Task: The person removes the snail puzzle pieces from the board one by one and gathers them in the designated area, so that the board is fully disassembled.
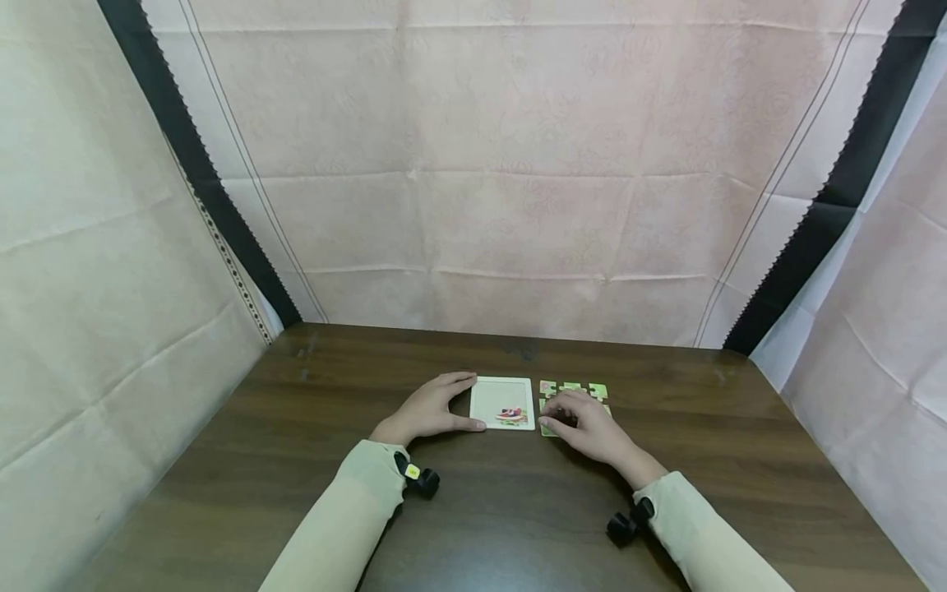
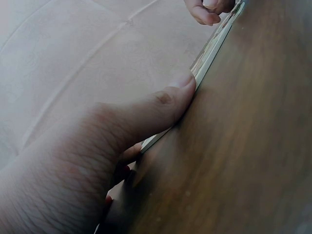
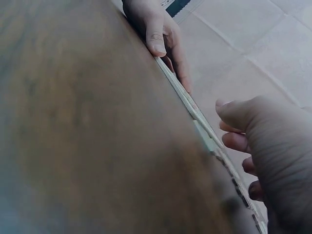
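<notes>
A white-rimmed puzzle tray lies on the table, with a small colourful picture patch in its lower right corner. My left hand holds the tray at its left side, thumb on the near edge and fingers at the far corner. In the left wrist view the thumb presses against the tray's edge. Just right of the tray, my right hand hovers over green jigsaw pieces, fingers bent. The right wrist view shows its thumb apart from the fingers, with nothing visible between them. The hand hides several pieces.
The brown wooden table runs back to a pale cloth wall. More cloth hangs at the left and right sides. Black wrist cameras are strapped to both wrists.
</notes>
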